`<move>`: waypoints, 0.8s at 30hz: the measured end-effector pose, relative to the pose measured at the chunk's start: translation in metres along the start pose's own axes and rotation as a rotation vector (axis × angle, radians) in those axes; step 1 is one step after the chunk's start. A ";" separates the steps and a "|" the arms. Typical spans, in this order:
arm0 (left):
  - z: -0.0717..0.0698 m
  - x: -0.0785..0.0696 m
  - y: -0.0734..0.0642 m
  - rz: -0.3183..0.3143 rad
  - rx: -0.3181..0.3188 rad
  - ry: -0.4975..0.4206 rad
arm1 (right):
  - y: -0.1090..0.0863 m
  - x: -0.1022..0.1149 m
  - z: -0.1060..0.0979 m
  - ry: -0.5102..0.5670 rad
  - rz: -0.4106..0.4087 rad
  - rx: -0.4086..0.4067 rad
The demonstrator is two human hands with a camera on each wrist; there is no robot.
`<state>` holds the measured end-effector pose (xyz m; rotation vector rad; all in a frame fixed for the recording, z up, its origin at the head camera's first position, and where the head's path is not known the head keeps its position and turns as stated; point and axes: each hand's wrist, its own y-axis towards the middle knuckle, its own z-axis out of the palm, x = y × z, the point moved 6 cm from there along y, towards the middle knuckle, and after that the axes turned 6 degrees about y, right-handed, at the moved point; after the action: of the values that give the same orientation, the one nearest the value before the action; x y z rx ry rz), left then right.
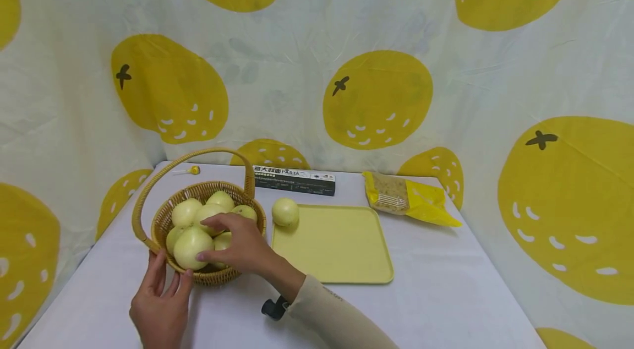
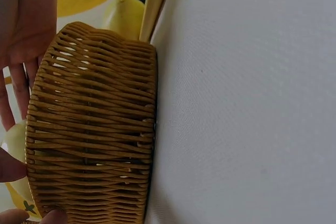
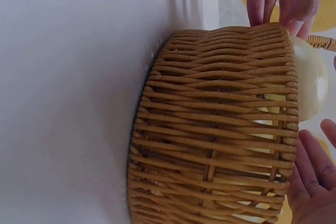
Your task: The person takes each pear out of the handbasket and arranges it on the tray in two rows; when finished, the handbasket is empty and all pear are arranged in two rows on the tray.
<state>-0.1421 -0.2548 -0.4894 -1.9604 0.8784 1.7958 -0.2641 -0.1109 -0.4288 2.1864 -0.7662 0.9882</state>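
Note:
A wicker basket [image 1: 213, 277] with a tall arched handle [image 1: 143, 195] stands at the left of the table, holding several round, pale yellow-green fruits. My left hand [image 1: 160, 299] grips the basket's near rim, its fingertips against the weave and thumb at the edge. Over the basket, my right hand [image 1: 242, 241] is spread, its thumb at the front fruit [image 1: 190, 250] and its fingertips on a fruit behind. The left wrist view shows the right hand's fingers fairly straight, beyond the woven wall [image 2: 94, 124].
A pale yellow tray [image 1: 337, 244] lies right of the basket, with one similar fruit [image 1: 285, 212] at its far left corner. Behind are a black-and-white pasta box [image 1: 294, 184], a yellow food bag [image 1: 411, 197] and a small yellow-wrapped lollipop [image 1: 195, 170]. A printed curtain encloses the table.

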 end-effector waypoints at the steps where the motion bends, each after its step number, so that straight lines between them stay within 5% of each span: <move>1: 0.000 0.000 0.000 0.002 0.004 -0.011 | 0.000 0.000 0.001 0.010 0.003 0.003; 12: 0.002 0.002 0.000 -0.010 0.046 -0.032 | 0.006 0.006 0.010 0.011 0.010 0.021; 24: 0.001 0.000 0.000 0.001 0.059 -0.062 | 0.010 0.011 0.022 -0.345 0.074 0.015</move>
<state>-0.1429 -0.2537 -0.4900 -1.8576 0.9024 1.8006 -0.2553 -0.1360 -0.4286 2.3888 -1.0040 0.6577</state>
